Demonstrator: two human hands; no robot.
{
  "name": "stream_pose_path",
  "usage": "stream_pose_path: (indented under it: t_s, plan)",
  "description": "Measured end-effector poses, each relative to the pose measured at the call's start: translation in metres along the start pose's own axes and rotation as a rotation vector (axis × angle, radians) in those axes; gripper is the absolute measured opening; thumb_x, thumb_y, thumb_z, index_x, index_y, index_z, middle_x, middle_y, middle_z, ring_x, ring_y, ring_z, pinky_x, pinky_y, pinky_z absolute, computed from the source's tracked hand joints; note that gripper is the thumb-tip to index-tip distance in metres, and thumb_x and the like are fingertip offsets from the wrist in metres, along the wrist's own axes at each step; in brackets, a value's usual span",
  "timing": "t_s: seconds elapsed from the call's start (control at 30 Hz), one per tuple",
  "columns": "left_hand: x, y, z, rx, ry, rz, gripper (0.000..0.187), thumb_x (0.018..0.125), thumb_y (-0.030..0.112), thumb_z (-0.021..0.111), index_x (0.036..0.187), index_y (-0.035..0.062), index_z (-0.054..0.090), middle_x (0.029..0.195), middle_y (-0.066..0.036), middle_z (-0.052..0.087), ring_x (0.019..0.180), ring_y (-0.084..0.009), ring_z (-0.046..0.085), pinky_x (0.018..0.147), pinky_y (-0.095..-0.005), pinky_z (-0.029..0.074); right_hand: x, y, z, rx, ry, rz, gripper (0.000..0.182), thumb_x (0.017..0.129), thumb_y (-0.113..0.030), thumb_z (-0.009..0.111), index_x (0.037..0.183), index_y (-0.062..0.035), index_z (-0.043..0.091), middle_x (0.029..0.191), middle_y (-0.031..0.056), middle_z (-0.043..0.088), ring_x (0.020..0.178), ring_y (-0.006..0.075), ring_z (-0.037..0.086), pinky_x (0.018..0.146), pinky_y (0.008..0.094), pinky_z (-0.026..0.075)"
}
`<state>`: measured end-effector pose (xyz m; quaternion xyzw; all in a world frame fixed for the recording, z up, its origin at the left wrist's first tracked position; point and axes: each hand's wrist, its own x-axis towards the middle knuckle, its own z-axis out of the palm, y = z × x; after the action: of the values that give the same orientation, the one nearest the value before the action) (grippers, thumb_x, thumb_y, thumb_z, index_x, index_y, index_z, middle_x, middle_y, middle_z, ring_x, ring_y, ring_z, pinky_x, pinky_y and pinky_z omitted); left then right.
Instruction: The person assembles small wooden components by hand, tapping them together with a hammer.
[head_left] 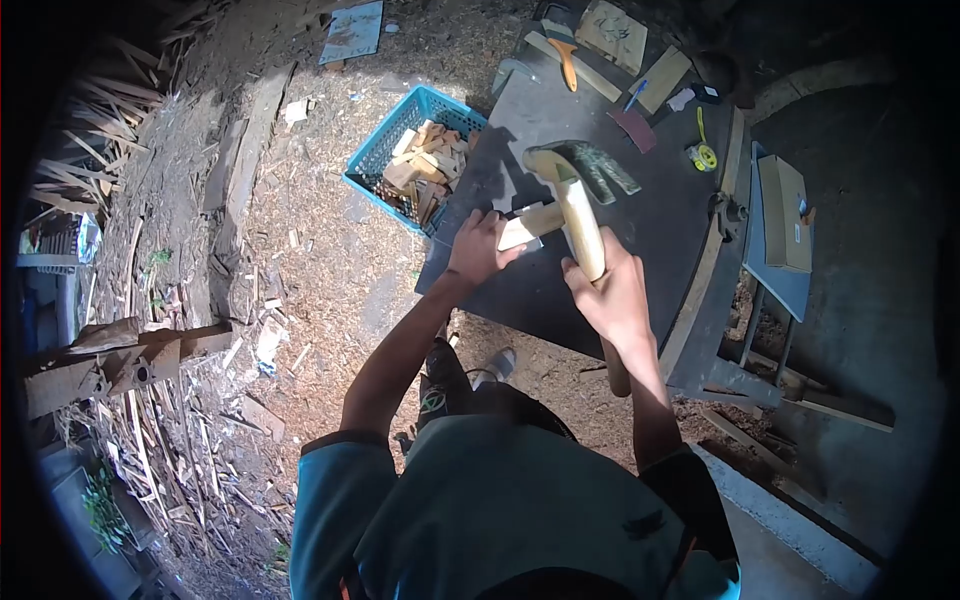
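A claw hammer (pixel 582 228) with a pale wooden handle is held up over the dark tabletop (pixel 650 220), gripped by my right hand (pixel 614 295). Its dark claw points to the right, and the handle's lower end sticks out below my fist. My left hand (pixel 480 248) pinches the near end of a small wood block (pixel 530 227) close over the table's left side. Part of that block lies behind the hammer handle in this view. A pale flat edge shows just under it.
Left of the table stands a blue plastic crate (pixel 378 203) of wood offcuts. Toward the table's far end lie a brush (pixel 566 66), wood pieces (pixel 664 80), a reddish sandpaper piece (pixel 632 130) and a yellow tape measure (pixel 702 156). A cardboard box (pixel 785 215) stands to the right. Wood shavings cover the ground.
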<state>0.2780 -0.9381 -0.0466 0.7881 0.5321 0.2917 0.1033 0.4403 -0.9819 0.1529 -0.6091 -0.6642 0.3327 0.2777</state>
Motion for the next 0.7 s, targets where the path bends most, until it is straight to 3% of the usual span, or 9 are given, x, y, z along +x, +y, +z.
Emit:
stream_pose_path:
  t_s: [0.13, 0.17, 0.2, 0.27, 0.37, 0.43, 0.5, 0.6, 0.7]
  plan:
    - [0.001, -0.003, 0.000, 0.026, 0.015, -0.002, 0.042, 0.068, 0.037, 0.069, 0.086, 0.0012, 0.058, 0.089, -0.010, 0.053, 0.084, -0.0277, 0.050, 0.074, -0.0369, 0.044, 0.003, -0.037, -0.005, 0.291, 0.385, -0.276, 0.012, 0.078, 0.000, 0.060, 0.081, -0.0002, 0.049, 0.062, -0.0004, 0.051, 0.055, 0.0039, 0.046, 0.049, 0.0212, 0.038]
    - [0.001, -0.003, 0.000, 0.024, 0.010, 0.000, 0.042, 0.068, 0.037, 0.069, 0.086, 0.0010, 0.058, 0.088, -0.010, 0.053, 0.084, -0.0276, 0.050, 0.074, -0.0368, 0.044, 0.004, -0.027, 0.009, 0.363, 0.387, -0.181, 0.011, 0.077, 0.002, 0.058, 0.083, 0.0006, 0.049, 0.062, 0.0003, 0.051, 0.054, 0.0046, 0.047, 0.049, 0.0213, 0.039]
    - [0.002, -0.003, -0.001, 0.025, 0.010, 0.002, 0.042, 0.068, 0.037, 0.068, 0.086, 0.0008, 0.058, 0.088, -0.010, 0.053, 0.084, -0.0275, 0.050, 0.074, -0.0367, 0.044, 0.008, 0.008, 0.024, 0.233, 0.267, -0.151, 0.012, 0.076, -0.001, 0.059, 0.084, 0.0013, 0.051, 0.062, 0.0032, 0.053, 0.053, 0.0067, 0.048, 0.049, 0.0212, 0.040]
    - [0.009, -0.007, -0.004, 0.022, -0.014, -0.049, 0.043, 0.068, 0.038, 0.068, 0.086, 0.0006, 0.058, 0.088, -0.011, 0.053, 0.083, -0.0275, 0.050, 0.074, -0.0363, 0.044, 0.015, 0.097, 0.061, -0.120, -0.064, 0.141, 0.021, 0.070, -0.005, 0.057, 0.089, 0.0045, 0.054, 0.070, 0.0198, 0.060, 0.069, 0.0299, 0.063, 0.063, 0.0339, 0.047]
    - [0.017, -0.011, -0.003, 0.051, 0.031, -0.024, 0.043, 0.068, 0.038, 0.068, 0.086, 0.0002, 0.058, 0.087, -0.011, 0.054, 0.082, -0.0276, 0.051, 0.074, -0.0362, 0.044, 0.026, 0.064, 0.036, 0.006, -0.097, 0.122, 0.024, 0.069, -0.009, 0.058, 0.089, 0.0039, 0.054, 0.073, 0.0233, 0.060, 0.073, 0.0411, 0.059, 0.066, 0.0392, 0.047]
    - [0.006, -0.006, -0.002, 0.036, -0.005, -0.015, 0.044, 0.068, 0.038, 0.068, 0.087, -0.0001, 0.058, 0.088, -0.012, 0.054, 0.083, -0.0279, 0.051, 0.074, -0.0363, 0.044, 0.022, 0.004, -0.003, -0.071, 0.005, 0.021, 0.021, 0.070, -0.007, 0.058, 0.089, 0.0018, 0.054, 0.067, 0.0195, 0.057, 0.060, 0.0316, 0.059, 0.059, 0.0331, 0.046]
    - [0.007, -0.004, -0.004, 0.001, -0.053, -0.049, 0.044, 0.069, 0.038, 0.068, 0.087, -0.0004, 0.058, 0.089, -0.012, 0.054, 0.084, -0.0284, 0.051, 0.075, -0.0365, 0.044, 0.018, -0.028, -0.021, 0.120, 0.235, -0.182, 0.015, 0.074, -0.002, 0.058, 0.087, 0.0027, 0.052, 0.059, 0.0117, 0.054, 0.052, 0.0105, 0.053, 0.051, 0.0258, 0.041]
    - [0.004, -0.006, 0.002, 0.034, 0.010, -0.030, 0.043, 0.069, 0.037, 0.068, 0.087, -0.0009, 0.059, 0.090, -0.012, 0.055, 0.086, -0.0287, 0.052, 0.076, -0.0366, 0.044, 0.018, -0.033, -0.011, 0.337, 0.462, -0.173, 0.009, 0.077, -0.001, 0.060, 0.079, 0.0007, 0.051, 0.061, 0.0036, 0.054, 0.058, 0.0081, 0.052, 0.054, 0.0252, 0.043]
    - [0.012, -0.012, 0.000, -0.003, 0.028, -0.013, 0.045, 0.069, 0.038, 0.068, 0.086, -0.0023, 0.058, 0.087, -0.014, 0.053, 0.083, -0.0299, 0.051, 0.074, -0.0377, 0.044, 0.027, 0.085, 0.040, -0.287, -0.074, 0.020, 0.018, 0.069, 0.000, 0.058, 0.086, 0.0056, 0.052, 0.065, 0.0133, 0.056, 0.065, 0.0210, 0.060, 0.063, 0.0345, 0.047]
